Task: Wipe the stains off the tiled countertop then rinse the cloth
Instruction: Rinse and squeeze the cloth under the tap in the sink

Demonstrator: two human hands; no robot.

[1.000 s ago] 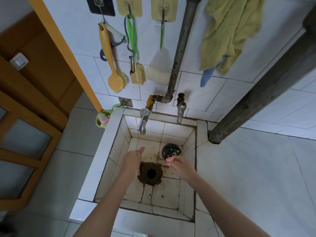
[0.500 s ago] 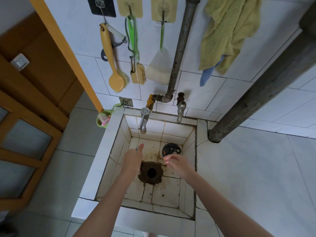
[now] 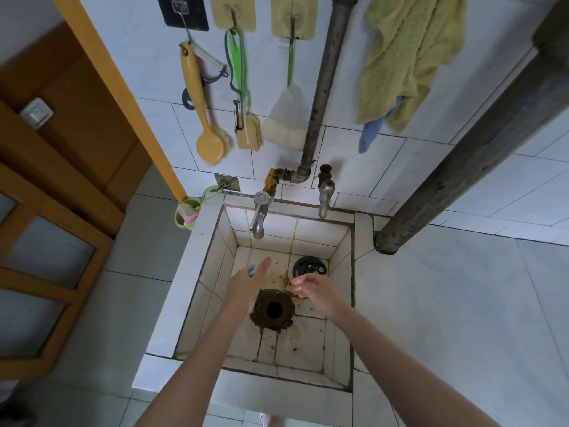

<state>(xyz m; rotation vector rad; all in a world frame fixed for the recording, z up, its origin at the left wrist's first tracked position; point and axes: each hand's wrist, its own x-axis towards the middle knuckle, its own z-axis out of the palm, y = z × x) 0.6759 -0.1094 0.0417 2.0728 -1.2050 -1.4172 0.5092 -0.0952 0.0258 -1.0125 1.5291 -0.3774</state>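
Note:
Both my bare hands hang over a small tiled sink (image 3: 197,263) with a dirty brown drain hole (image 3: 274,309). My left hand (image 3: 246,288) is flat with fingers stretched toward the left tap (image 3: 260,214); a small blue spot shows at its fingertip. My right hand (image 3: 317,292) has loosely curled fingers and holds nothing. A yellow-green cloth (image 3: 406,57) hangs on the wall at upper right, with a blue cloth (image 3: 371,134) under it. The pale tiled countertop (image 3: 446,318) spreads to the right of the sink. No water runs from the taps.
A second tap (image 3: 324,195) sits right of the first. A black drain cover (image 3: 309,266) lies in the sink's back corner. A thick grey pipe (image 3: 477,149) slants down onto the counter. Brushes (image 3: 206,134) hang on the wall; a green cup (image 3: 186,214) hangs at left.
Both hands have drifted slightly toward the taps and a little closer together. Nothing was picked up or let go.

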